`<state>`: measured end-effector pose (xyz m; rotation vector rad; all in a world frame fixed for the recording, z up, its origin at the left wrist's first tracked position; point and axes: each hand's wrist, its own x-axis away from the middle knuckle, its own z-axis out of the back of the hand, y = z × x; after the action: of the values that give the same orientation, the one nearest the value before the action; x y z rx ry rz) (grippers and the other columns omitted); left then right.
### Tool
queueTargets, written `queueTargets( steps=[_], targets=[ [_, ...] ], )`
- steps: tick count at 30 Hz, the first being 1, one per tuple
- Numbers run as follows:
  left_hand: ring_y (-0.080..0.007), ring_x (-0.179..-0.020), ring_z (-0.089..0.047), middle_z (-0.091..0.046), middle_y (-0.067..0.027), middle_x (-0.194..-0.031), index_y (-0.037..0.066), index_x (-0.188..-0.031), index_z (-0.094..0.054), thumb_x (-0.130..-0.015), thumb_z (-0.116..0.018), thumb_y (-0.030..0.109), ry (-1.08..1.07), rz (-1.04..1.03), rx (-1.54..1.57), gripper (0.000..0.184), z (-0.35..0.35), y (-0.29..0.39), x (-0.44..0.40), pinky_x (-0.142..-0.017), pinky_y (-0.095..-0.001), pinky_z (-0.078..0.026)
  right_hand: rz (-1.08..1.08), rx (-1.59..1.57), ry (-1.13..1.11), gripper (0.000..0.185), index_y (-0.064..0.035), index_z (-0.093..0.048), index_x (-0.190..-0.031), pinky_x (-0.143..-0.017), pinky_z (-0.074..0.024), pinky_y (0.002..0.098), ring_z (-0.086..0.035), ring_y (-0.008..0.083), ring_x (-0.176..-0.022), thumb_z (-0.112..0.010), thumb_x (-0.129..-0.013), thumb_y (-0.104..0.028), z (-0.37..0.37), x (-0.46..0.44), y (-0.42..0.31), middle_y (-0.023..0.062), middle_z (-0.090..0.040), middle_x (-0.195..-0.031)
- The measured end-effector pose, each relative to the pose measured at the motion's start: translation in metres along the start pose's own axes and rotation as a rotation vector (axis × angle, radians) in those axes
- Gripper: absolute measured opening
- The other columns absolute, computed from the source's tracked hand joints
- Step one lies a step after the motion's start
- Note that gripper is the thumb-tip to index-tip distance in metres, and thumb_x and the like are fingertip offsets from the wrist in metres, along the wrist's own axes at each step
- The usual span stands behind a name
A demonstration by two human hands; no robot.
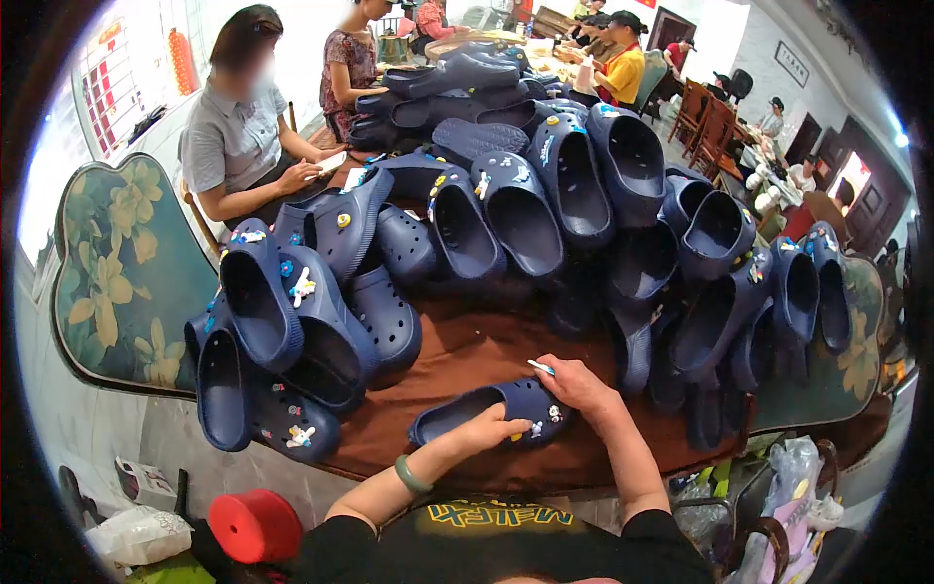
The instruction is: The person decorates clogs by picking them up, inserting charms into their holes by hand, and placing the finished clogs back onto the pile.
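While left hand grips clog on cloth, other fingertips hidden, right hand pinches stick beyond it | charms just past left thumb | risk: loose left hold could let clog twist, stick scuffing it

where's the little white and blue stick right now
In the head view, the stick juts from the right hand, just beyond the navy clog on the brown cloth.
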<state>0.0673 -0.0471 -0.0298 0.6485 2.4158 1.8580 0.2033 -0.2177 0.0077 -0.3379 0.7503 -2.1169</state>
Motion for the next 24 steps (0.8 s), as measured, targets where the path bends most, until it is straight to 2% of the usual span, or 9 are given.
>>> queueTargets(
  steps=[2,8,11,14,17,20,23,24],
  targets=[
    [-0.0130,-0.099,-0.056,-0.063,-0.0024,-0.109,0.000,-0.121,-0.058,-0.093,-0.061,0.014,0.007,0.001,-0.006,0.032,0.000,0.000,-0.001,-0.090,-0.0290,-0.046,0.010,0.041,-0.006,0.022,-0.0030,-0.055,-0.107,-0.070,-0.0501,0.0518,-0.062,0.0461,-0.083,-0.055,-0.095,-0.021,0.001,-0.004,-0.001,0.0254,-0.065,-0.088],
    [-0.0123,-0.096,-0.056,-0.063,-0.0013,-0.106,0.001,-0.120,-0.059,-0.092,-0.061,0.014,0.018,-0.027,0.031,0.031,-0.002,0.008,0.002,-0.086,-0.0277,-0.046,0.025,0.100,0.033,0.023,-0.0024,-0.055,-0.106,-0.069,-0.0490,0.0500,-0.062,0.0450,-0.083,-0.057,-0.094,-0.022,-0.007,-0.018,0.005,0.0255,-0.065,-0.086],
    [-0.0119,-0.096,-0.056,-0.063,-0.0011,-0.106,0.001,-0.120,-0.059,-0.092,-0.062,0.014,-0.042,-0.042,-0.006,0.031,-0.003,0.016,0.006,-0.086,-0.0274,-0.046,-0.029,0.088,0.120,0.022,-0.0023,-0.058,-0.103,-0.067,-0.0499,0.0451,-0.065,0.0409,-0.078,-0.059,-0.094,-0.022,-0.016,-0.023,0.017,0.0226,-0.066,-0.082],
    [-0.0117,-0.095,-0.056,-0.063,-0.0011,-0.106,0.000,-0.120,-0.059,-0.091,-0.062,0.013,-0.024,-0.069,0.034,0.032,-0.003,0.004,0.003,-0.086,-0.0273,-0.046,-0.096,0.016,0.066,0.024,-0.0017,-0.057,-0.096,-0.065,-0.0478,0.0484,-0.062,0.0441,-0.076,-0.060,-0.093,-0.025,-0.017,-0.031,0.021,0.0241,-0.064,-0.078],
    [-0.0115,-0.095,-0.056,-0.063,-0.0008,-0.105,0.000,-0.120,-0.059,-0.091,-0.061,0.012,-0.034,-0.063,0.034,0.031,-0.002,0.001,0.001,-0.086,-0.0276,-0.046,-0.200,-0.208,0.130,0.025,-0.0005,-0.059,-0.094,-0.067,-0.0484,0.0437,-0.064,0.0405,-0.076,-0.061,-0.093,-0.025,-0.012,-0.024,0.006,0.0235,-0.064,-0.078],
    [-0.0114,-0.095,-0.056,-0.063,-0.0007,-0.105,0.000,-0.120,-0.059,-0.090,-0.061,0.010,-0.029,-0.067,0.045,0.032,-0.004,0.005,0.003,-0.086,-0.0276,-0.046,-0.277,-0.171,0.390,0.029,0.0003,-0.060,-0.095,-0.071,-0.0483,0.0424,-0.064,0.0392,-0.083,-0.056,-0.095,-0.029,-0.017,-0.019,0.012,0.0239,-0.063,-0.081],
    [-0.0115,-0.095,-0.056,-0.063,-0.0014,-0.106,0.001,-0.120,-0.059,-0.090,-0.061,0.011,0.005,-0.063,0.015,0.031,-0.010,0.016,0.013,-0.087,-0.0278,-0.046,-0.370,-0.213,0.460,0.039,0.0015,-0.062,-0.094,-0.077,-0.0475,0.0423,-0.063,0.0403,-0.089,-0.050,-0.097,-0.036,-0.020,-0.013,0.032,0.0246,-0.064,-0.088],
    [-0.0117,-0.095,-0.057,-0.063,-0.0016,-0.106,0.001,-0.120,-0.059,-0.090,-0.061,0.011,0.027,-0.067,0.020,0.032,-0.007,0.013,0.016,-0.087,-0.0277,-0.046,-0.390,-0.226,0.449,0.047,0.0017,-0.063,-0.096,-0.081,-0.0464,0.0420,-0.062,0.0413,-0.092,-0.044,-0.098,-0.041,-0.020,-0.008,0.034,0.0241,-0.065,-0.091]
  ],
)
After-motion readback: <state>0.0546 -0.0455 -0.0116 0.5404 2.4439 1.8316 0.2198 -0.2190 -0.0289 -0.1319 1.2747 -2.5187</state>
